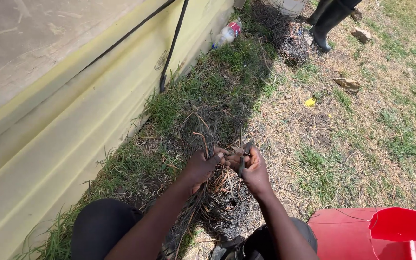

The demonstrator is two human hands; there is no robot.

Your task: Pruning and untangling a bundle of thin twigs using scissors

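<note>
The person crouches on patchy grass (343, 159) beside a pale yellow-green wall (49, 139) that runs along the left side of the scene. Both hands meet just above a dark tangle of thin wires (227, 202) heaped on the ground between the knees.

The left hand (203, 163) is closed around a bundle of wire strands (203, 139) that rise out of its fist and curl toward the far side. The right hand (256, 168) is closed too, pinching a single wire (241, 144) near its fingertips; that strand stands nearly upright in the picture, its long axis running from the hand away toward the far ground. The two hands are touching or almost touching at the fingers, so the wire ends held in each lie just beside one another. Whether a small tool sits in the right hand cannot be told.

The main heap of wire lies directly under and slightly nearer than the hands, equally close to both, with loose strands trailing toward the left knee.

At the near right corner sits a red plastic tub (391, 231), well apart from the hands. Far off, a second clump of dark wire (290, 38) lies by another person's black boot (326, 24), and a plastic bottle (227, 33) lies against the wall. Two black cables (172, 48) hang down the wall to the grass.
</note>
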